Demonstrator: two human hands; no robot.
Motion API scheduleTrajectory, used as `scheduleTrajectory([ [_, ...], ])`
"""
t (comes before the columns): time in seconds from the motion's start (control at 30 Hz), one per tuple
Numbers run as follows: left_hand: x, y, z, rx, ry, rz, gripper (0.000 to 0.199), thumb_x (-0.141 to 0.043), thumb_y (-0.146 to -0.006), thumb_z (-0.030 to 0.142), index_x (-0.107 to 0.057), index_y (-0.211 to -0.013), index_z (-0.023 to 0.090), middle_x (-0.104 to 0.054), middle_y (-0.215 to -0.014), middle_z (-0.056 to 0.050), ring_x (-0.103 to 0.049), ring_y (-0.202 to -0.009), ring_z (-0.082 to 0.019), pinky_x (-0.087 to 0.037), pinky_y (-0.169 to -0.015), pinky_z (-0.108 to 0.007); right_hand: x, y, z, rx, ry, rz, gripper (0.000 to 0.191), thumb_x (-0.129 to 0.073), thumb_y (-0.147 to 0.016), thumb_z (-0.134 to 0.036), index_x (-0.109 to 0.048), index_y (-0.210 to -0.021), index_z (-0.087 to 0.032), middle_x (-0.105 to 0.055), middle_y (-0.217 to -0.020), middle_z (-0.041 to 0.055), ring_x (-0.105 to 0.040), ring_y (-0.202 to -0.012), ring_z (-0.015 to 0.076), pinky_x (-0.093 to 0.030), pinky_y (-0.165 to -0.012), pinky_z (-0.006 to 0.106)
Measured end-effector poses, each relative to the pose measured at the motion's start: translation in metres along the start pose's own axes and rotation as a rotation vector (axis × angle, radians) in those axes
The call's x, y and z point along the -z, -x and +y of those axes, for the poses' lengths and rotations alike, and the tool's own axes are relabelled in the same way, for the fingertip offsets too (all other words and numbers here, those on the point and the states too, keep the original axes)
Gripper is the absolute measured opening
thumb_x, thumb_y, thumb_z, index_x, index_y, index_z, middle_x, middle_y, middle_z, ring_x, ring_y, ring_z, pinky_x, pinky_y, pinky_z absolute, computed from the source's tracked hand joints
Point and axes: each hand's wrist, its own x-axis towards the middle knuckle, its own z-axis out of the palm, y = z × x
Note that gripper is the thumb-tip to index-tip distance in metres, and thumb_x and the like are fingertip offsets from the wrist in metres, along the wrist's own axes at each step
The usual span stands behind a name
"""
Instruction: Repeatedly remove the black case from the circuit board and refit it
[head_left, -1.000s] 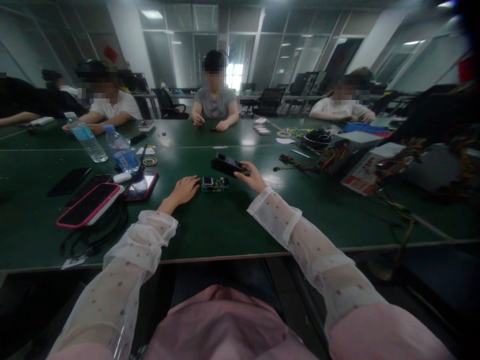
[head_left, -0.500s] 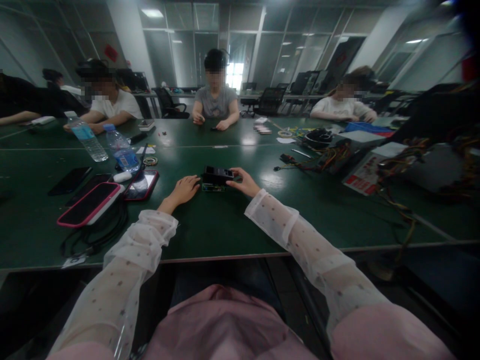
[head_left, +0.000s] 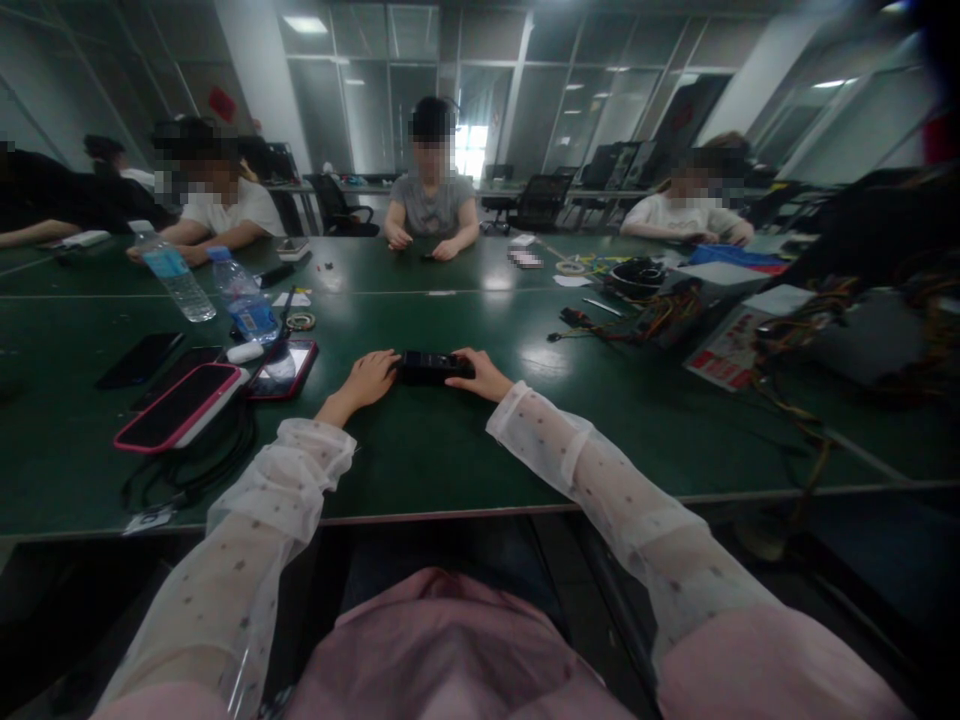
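A small black box-shaped device (head_left: 427, 368) lies on the green table (head_left: 420, 450) between my hands. My right hand (head_left: 481, 376) is closed on its right end, the thumb along the near side and the fingers over the far side. At the device's left end rests my left hand (head_left: 369, 378), palm down on the table with the fingers stretched out; its fingertips reach the device's edge. No green circuit board shows below the device.
Phones (head_left: 180, 408), cables and two water bottles (head_left: 244, 300) occupy the left. On the right are bundled wires (head_left: 660, 310), metal boxes and a red-and-white label (head_left: 724, 350). A person in grey (head_left: 431, 205) sits opposite, others at both sides.
The black device has come down flat and slightly nearer, moved by my right hand. The green circuit board that showed beneath it is now out of sight. My left hand has hardly moved.
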Motion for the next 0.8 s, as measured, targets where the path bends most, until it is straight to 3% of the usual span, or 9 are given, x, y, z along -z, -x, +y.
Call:
scheduleTrajectory([
  [0.27, 0.0021, 0.0007, 0.0021, 0.006, 0.001, -0.006, 0.041, -0.038, -0.099, 0.033, -0.048, -0.138, 0.025, -0.045, -0.149, -0.006, -0.039, -0.137, -0.025, -0.034, -0.112, -0.047, -0.0016, -0.0008, 0.0057, 0.017, -0.022, 0.0, 0.063, -0.076, -0.071, -0.054, -0.056, -0.124, -0.026, -0.062, -0.112, 0.0103, -0.051, -0.11, 0.0327, -0.046, -0.094, 0.054],
  [0.8, 0.0031, 0.001, 0.0035, 0.007, 0.008, -0.008, 0.04, -0.038, -0.099, 0.032, -0.048, -0.138, 0.026, -0.045, -0.149, -0.007, -0.039, -0.138, -0.025, -0.034, -0.111, -0.049, -0.0037, -0.0007, 0.0052, -0.001, -0.034, 0.034, 0.062, -0.078, -0.072, -0.043, -0.054, -0.126, -0.023, -0.062, -0.109, 0.0109, -0.052, -0.11, 0.0325, -0.045, -0.096, 0.054],
])
